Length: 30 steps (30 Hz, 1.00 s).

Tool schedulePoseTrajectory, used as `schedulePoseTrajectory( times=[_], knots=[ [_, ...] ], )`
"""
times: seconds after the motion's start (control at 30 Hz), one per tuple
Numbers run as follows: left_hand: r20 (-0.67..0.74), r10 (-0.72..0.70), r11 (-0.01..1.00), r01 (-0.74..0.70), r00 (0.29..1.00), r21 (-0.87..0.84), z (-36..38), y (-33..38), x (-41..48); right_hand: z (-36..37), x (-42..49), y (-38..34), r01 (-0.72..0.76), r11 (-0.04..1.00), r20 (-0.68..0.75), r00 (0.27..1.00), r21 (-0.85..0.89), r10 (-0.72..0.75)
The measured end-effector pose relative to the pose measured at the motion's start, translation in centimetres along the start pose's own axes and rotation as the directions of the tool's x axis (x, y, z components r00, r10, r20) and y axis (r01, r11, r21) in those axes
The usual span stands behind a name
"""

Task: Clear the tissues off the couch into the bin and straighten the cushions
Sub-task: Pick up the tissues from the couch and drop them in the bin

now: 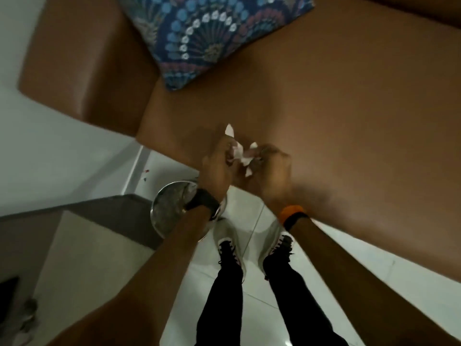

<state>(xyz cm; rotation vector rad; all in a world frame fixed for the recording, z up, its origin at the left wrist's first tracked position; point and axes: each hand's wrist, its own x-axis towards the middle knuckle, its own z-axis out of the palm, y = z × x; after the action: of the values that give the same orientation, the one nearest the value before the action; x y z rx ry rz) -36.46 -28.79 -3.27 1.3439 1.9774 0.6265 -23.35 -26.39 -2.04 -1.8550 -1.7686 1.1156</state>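
Both my hands meet over the front edge of the brown couch [336,101] seat. My left hand [218,166] and my right hand [268,171] are both closed around crumpled white tissues [240,154], with scraps sticking out above and below the fingers. A round metal bin [169,208] stands on the floor just below my left wrist, partly hidden by my forearm. A blue patterned cushion [204,33] lies tilted against the couch's left armrest at the top of the view.
The couch armrest [82,63] is on the left, beside a white wall. A low grey and white unit [82,236] stands left of the bin. My feet [252,248] in light shoes stand on white floor tiles close to the couch front.
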Motion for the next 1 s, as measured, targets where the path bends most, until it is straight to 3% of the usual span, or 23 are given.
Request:
schedulePoseTrajectory(
  times=[0.07,0.17,0.33,0.57,0.67,0.77,0.9,1.0],
  knots=[
    [0.004,-0.141,0.99,0.141,0.99,-0.022,-2.6,-4.6,-3.0,5.3,-3.4,-1.4,0.094,0.995,0.114,0.989,-0.023,-0.091],
    [0.03,-0.269,0.961,0.266,0.963,0.077,-4.8,-10.3,-6.3,11.9,-6.5,-1.5,0.125,0.986,0.298,0.951,-0.11,-0.087],
    [0.228,-0.36,0.874,0.241,0.905,0.422,-2.7,-19.7,-7.1,21.5,-7.8,0.9,0.265,0.924,0.489,0.866,-0.275,-0.103],
    [0.344,-0.356,0.885,0.195,0.869,0.423,0.5,-25.0,-4.6,26.6,-5.9,4.7,0.357,0.849,0.579,0.812,-0.389,-0.076],
    [0.279,-0.235,0.922,0.123,0.931,0.367,-0.6,-23.4,-5.4,24.2,-6.9,3.4,0.338,0.885,0.488,0.86,-0.321,-0.152],
    [0.026,-0.003,0.96,-0.004,1.0,0.281,-3.3,-20.1,-6.7,18.9,-7.4,1.1,0.429,0.854,0.278,0.894,-0.295,-0.353],
    [-0.255,0.292,0.909,-0.185,0.922,0.374,-6.5,-13.8,-4.7,9.9,-3.6,-3.2,0.512,0.808,-0.042,0.837,-0.292,-0.546],
    [-0.376,0.384,0.913,-0.287,0.843,0.291,-8.4,-7.6,0.7,4.3,2.4,-6.0,0.507,0.825,-0.195,0.808,-0.248,-0.556]
  ],
)
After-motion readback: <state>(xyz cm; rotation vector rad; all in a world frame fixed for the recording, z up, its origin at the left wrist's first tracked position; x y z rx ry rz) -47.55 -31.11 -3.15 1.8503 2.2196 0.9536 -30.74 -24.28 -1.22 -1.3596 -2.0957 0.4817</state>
